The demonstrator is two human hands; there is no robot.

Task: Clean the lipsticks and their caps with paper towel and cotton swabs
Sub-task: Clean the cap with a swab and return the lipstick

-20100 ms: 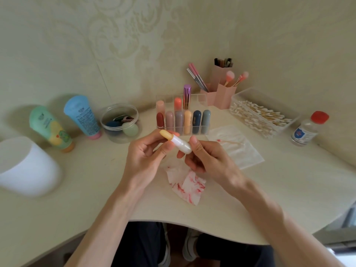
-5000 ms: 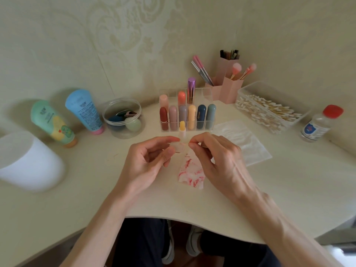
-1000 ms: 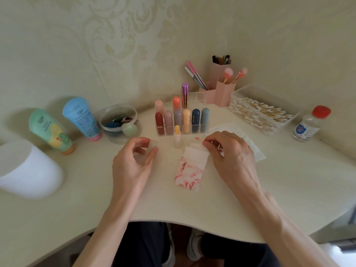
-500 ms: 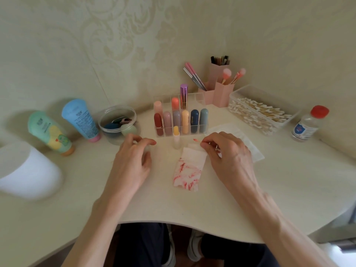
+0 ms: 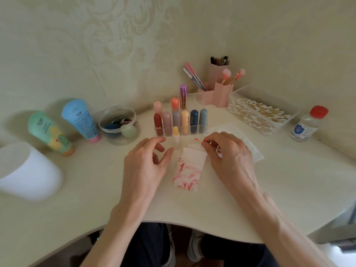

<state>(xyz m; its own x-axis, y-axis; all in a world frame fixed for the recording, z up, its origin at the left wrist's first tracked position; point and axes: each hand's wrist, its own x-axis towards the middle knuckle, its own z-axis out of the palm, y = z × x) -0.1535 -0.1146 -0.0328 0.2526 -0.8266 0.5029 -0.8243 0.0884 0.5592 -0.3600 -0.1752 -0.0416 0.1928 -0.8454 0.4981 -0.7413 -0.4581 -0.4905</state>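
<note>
Left hand: centre of frame, over the counter. Fingers loosely curved and spread, holding nothing. Thumb tip is just beside the base of the uncapped lipstick; contact cannot be told.
Right hand: right of centre. Thumb and forefinger pinch a cotton swab, its red-stained tip pointing toward the left of frame.
Uncapped lipstick: upright on the counter, yellow tip, pale body, just in front of the organiser, between the two hands.
Paper towel: folded, flat on the counter between the hands. Red smears on its lower half; upper right corner at the right hand's fingertips.
Organiser: clear, upper centre, capped lipsticks upright in two rows.
Swab box: clear, upper right, filled with swabs.
</note>
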